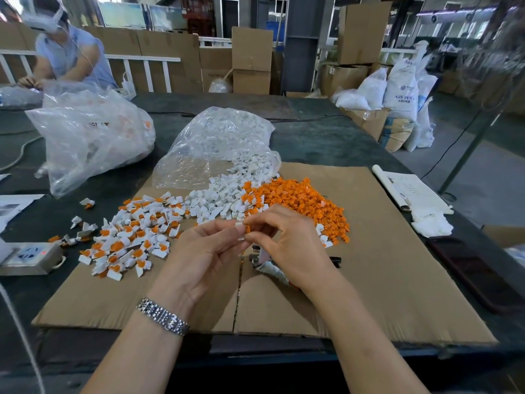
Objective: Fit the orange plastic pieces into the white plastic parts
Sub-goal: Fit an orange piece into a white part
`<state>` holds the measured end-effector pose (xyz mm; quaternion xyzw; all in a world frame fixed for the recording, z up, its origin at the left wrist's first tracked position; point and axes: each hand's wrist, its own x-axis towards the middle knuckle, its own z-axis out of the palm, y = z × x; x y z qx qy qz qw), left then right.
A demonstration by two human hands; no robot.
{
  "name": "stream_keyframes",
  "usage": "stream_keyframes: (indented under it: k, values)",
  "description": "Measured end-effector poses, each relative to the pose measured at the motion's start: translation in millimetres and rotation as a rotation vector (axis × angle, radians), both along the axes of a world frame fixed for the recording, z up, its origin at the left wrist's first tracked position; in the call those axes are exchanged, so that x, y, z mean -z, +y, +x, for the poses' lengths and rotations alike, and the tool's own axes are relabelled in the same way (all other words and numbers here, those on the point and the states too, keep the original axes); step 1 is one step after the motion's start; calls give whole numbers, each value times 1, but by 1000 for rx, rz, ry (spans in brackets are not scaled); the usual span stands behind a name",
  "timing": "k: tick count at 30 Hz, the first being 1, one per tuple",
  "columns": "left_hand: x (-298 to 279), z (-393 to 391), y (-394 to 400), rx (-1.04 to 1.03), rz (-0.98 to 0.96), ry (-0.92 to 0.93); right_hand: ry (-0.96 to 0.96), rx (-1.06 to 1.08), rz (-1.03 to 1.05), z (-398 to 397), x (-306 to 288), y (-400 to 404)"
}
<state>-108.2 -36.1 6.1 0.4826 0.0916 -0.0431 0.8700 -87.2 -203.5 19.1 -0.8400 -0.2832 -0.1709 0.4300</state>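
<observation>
Above the brown cardboard sheet (369, 280), the left hand (204, 251) pinches a small white plastic part (240, 231) while the right hand (287, 240) pinches a small orange plastic piece (247, 229) against it; a skewed push could jam or drop either.

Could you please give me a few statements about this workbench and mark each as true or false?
1. The left hand and the right hand both pinch a small white part with an orange piece at it. True.
2. The pile of loose orange pieces lies to the left of the finished parts. False: it lies to their right, beyond the loose white parts.
3. The work is done over a cardboard sheet. True.
4. The clear bag of white parts is tied shut. False: it lies open, with parts spilling onto the cardboard.
5. A metal watch sits on the right wrist. False: it is on the left wrist.
</observation>
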Motion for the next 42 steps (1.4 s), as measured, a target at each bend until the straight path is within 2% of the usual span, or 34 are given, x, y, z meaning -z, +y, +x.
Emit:
stream_keyframes:
  k: [4, 7, 8, 9, 11, 13, 14, 16, 21, 24, 31, 42]
  values:
    - [1, 0, 0, -15, 23, 3, 1, -5, -35, 0, 2, 0]
    - [1, 2, 2, -19, -32, 13, 147, 2, 62, 0, 7, -9]
    - [1, 3, 3, -22, -61, 21, 198, 39, 39, 1, 10, -15]
    - [2, 4, 5, -29, -73, 30, 237, 94, -54, 3, 14, -23]
    - [2, 5, 9, -47, -32, 49, 320, 183, -379, 4, 22, -41]
    - [3, 5, 11, -65, 34, 68, 386, 194, -671, 3, 27, -52]
    - [3, 5, 11, -69, 59, 76, 394, 183, -762, 2, 29, -55]
    - [3, 5, 9, -72, 90, 78, 377, 163, -819, 2, 32, -55]
    - [1, 5, 6, -113, 105, 74, 339, 171, -764, -2, 24, -40]
    - [-3, 6, 6, -161, 83, 65, 480, 172, -524, -4, 7, -33]
    - [-8, 7, 0, -193, 85, 4, 841, -41, -113, -9, -20, -14]
    - [-5, 9, -1, -261, 205, -17, 834, -100, -115, -15, -16, -1]
